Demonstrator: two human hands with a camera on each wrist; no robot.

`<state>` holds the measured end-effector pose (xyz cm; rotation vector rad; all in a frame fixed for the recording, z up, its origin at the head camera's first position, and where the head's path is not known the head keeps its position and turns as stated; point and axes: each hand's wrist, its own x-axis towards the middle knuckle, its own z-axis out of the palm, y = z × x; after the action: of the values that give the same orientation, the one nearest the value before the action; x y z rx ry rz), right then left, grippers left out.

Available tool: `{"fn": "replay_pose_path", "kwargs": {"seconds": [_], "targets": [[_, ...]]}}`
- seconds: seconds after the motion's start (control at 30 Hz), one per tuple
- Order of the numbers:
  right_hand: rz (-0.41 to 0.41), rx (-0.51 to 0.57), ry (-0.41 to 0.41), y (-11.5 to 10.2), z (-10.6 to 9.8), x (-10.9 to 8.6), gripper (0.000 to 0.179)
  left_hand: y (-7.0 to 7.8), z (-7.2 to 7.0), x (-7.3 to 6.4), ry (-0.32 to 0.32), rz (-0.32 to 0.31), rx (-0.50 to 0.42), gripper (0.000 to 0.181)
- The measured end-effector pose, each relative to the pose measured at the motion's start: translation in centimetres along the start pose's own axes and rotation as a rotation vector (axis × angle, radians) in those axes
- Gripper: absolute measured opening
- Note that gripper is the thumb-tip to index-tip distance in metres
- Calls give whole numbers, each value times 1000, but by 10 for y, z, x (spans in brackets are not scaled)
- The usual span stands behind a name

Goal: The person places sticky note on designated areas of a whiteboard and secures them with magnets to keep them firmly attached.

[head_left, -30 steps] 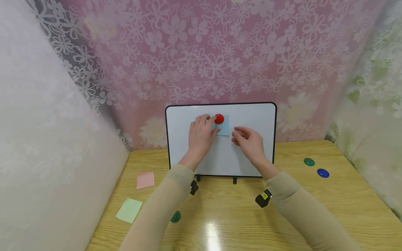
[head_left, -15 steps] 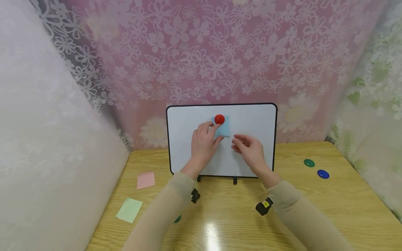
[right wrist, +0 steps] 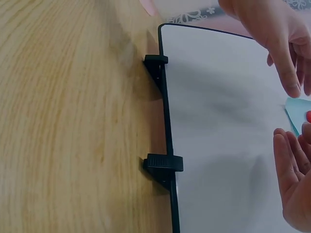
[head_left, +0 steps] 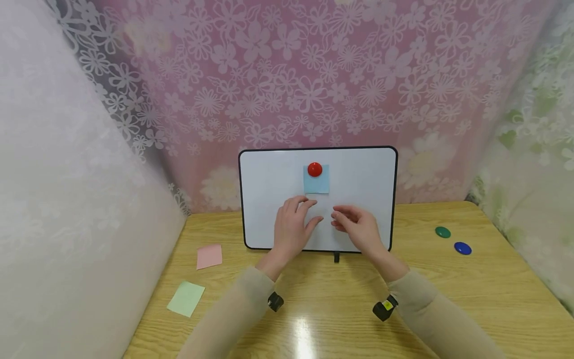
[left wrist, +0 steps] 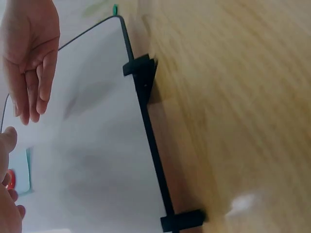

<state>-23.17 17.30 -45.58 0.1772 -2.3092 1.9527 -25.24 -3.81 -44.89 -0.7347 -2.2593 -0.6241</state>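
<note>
Main change: left hand (head_left: 291, 227) is off the red magnet (head_left: 315, 169). A second ago its index finger was on the magnet's edge, half a second ago it was just under it, and now the whole hand sits below the blue note (head_left: 319, 186). Right hand (head_left: 358, 228) has dropped along with it, lower on the whiteboard (head_left: 358, 174) than before. Both hands free: left has thumb and fingers apart with a bare gap between them, right has loosely bent fingers with thumb close to them, nothing seen in the palm from the left wrist view. That view cuts the left hand off at the frame edge, so can't tell if any fingertip is brushing the board. Magnet and note haven't visibly shifted on the board since release. Note is in the upper middle, roughly square to the frame, magnet lapping its top edge a bit left of centre. My read: the magnet is carrying the note by itself, so this one looks pinned and good. Not everything is up though: pink note (head_left: 209, 257) and pale green note (head_left: 186, 299) lie flat on the table (head_left: 323, 294) to the person's left, green magnet (head_left: 443, 232) and blue magnet (head_left: 463, 248) near each other on the right. Board is upright, black stand foot (head_left: 337, 257) showing under its lower edge
</note>
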Motion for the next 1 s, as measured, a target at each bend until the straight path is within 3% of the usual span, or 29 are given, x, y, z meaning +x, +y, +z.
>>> {"fn": "replay_pose_path", "kwargs": {"seconds": [0.27,0.47,0.63,0.83,1.0], "targets": [[45,-68,-99,9,-3,-10,39,14,-9,-33,-150,-188,-327,41],[36,-147,-208,12,-13,-20,36,15,-11,-53,-243,-273,-481,39],[-1,-278,-293,15,-23,-26,33,5,-12,-70,-297,-319,-546,38],[-46,-422,-331,18,-34,-30,27,-9,-18,-83,-357,-341,-579,36],[-74,-476,-355,20,-47,-31,27,-17,-27,-88,-393,-342,-573,36]]}}
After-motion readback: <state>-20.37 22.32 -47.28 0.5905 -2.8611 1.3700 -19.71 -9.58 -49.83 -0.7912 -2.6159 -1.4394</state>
